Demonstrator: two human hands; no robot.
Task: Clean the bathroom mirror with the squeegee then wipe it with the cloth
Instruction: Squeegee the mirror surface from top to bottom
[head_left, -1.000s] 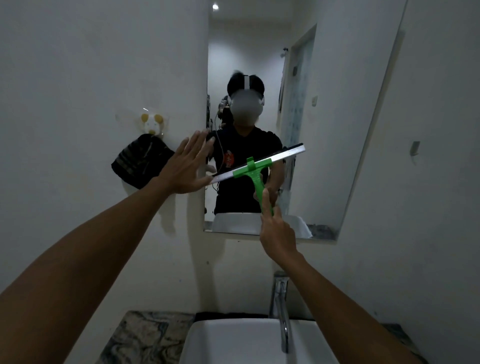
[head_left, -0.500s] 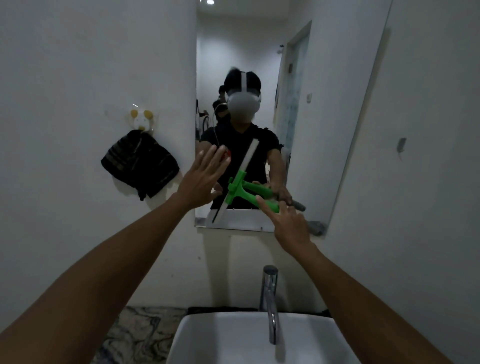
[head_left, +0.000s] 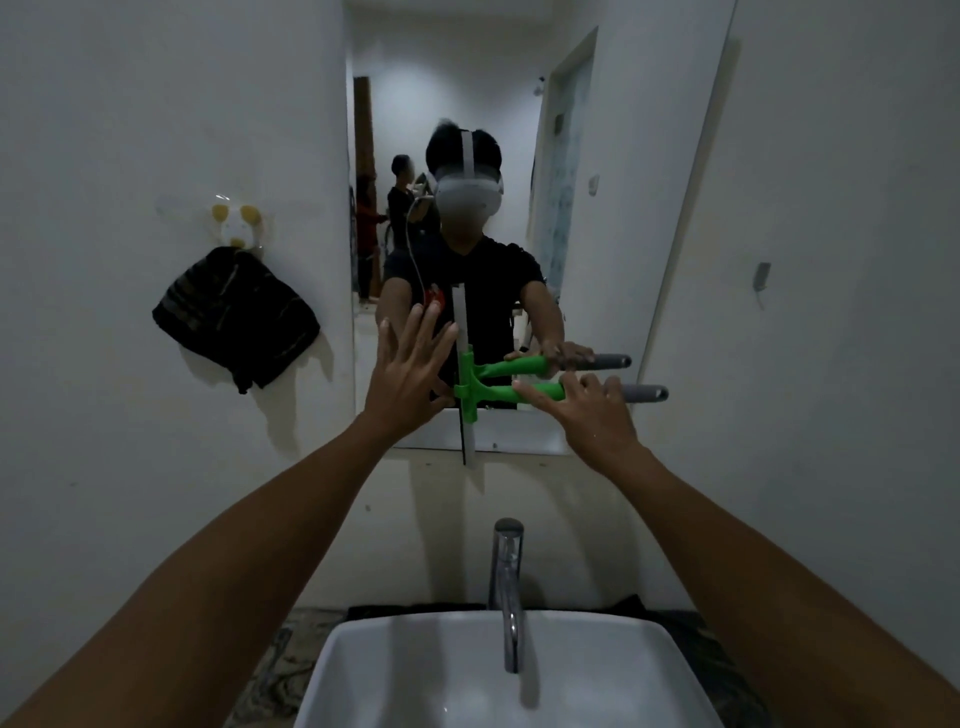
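Sink: the white basin (head_left: 519, 675) and its tap (head_left: 508, 582) sit nearest, under both forearms; nothing of the task lies in it.
Right hand: the right hand (head_left: 592, 415) is curled around the green handle of the squeegee (head_left: 467, 387), index finger stretched along the shaft towards the blade, grey handle end sticking out to the right.
Left hand: the left hand (head_left: 410, 374) is flat and open, fingers spread, holding nothing, just left of the blade near the lower left of the mirror (head_left: 623, 208); whether the palm touches the glass I cannot tell.
Change: a second ago the blade lay nearly level across the glass with the handle hanging down; now it has swung a quarter turn.
Meaning: this looks like a switch to sideways strokes; the squeegee stage is mid-way.
Squeegee axis: blade long axis runs upright, its foot overhanging the mirror's bottom edge; the handle lies level, pointing right.
Cloth: the dark cloth (head_left: 234, 317) hangs on a wall hook (head_left: 234, 226) left of the mirror, untouched.
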